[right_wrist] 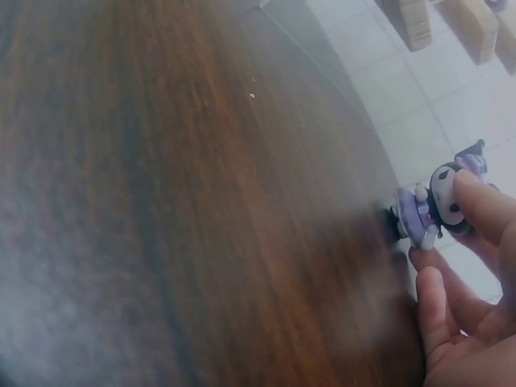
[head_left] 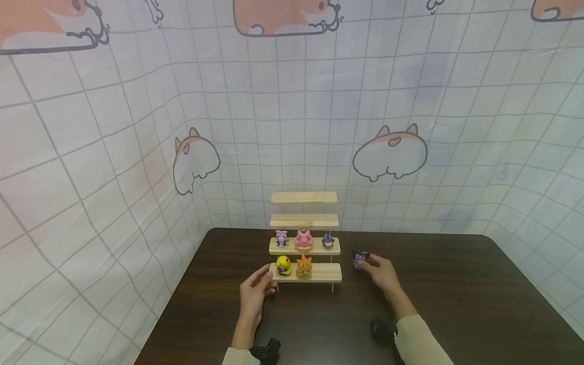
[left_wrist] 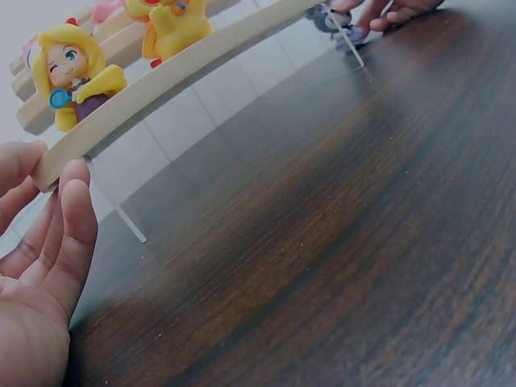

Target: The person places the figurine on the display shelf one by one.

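Note:
A small black-and-purple figurine (head_left: pixel 359 259) with a white face is pinched by my right hand (head_left: pixel 383 276), just right of a wooden tiered display stand (head_left: pixel 329 272). In the right wrist view the thumb lies over the head of the figurine (right_wrist: pixel 418 216), its base close to the tabletop. My left hand (head_left: pixel 252 298) holds the left end of the lowest tier, fingers curled under the board (left_wrist: pixel 60 165). On that tier sit a yellow-haired figurine (head_left: pixel 284 265) and an orange spiky figurine (head_left: pixel 303 265), with bare board to their right.
On the second tier stand a pink-hatted figurine (head_left: pixel 281 238), a round pink figurine (head_left: pixel 303 239) and a grey-blue figurine (head_left: pixel 328 240). Two bare upper boards (head_left: pixel 304 197) rise behind. The dark wood table (head_left: pixel 447 289) meets a gridded cloth backdrop (head_left: pixel 292 126).

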A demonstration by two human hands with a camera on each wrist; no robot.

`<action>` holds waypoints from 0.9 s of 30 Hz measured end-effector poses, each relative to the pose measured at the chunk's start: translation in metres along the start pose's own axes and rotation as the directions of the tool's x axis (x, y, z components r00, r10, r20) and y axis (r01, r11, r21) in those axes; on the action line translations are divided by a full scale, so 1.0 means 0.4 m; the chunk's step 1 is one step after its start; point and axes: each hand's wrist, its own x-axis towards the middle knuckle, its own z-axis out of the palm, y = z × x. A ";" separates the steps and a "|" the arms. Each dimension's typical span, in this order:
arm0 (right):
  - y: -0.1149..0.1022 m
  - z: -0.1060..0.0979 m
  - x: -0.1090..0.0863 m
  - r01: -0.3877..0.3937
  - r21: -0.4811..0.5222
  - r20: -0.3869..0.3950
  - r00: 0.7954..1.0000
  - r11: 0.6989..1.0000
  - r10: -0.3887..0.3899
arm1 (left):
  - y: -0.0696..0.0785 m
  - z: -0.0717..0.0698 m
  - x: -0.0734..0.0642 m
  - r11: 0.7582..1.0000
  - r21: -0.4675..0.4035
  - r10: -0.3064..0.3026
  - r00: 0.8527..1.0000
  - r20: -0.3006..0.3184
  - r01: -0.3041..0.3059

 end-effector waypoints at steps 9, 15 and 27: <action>0.004 0.003 -0.009 0.010 0.035 -0.010 1.000 0.999 -0.010 | -0.005 -0.001 0.005 1.000 0.001 -0.002 1.000 -0.006 0.002; 0.009 0.010 -0.018 0.005 0.066 -0.033 0.999 0.998 -0.003 | -0.005 -0.002 0.003 1.000 0.008 -0.005 1.000 -0.009 0.005; 0.005 0.008 -0.043 -0.040 0.147 -0.050 0.998 0.988 0.048 | -0.006 0.002 0.003 1.000 0.017 -0.002 1.000 -0.022 0.002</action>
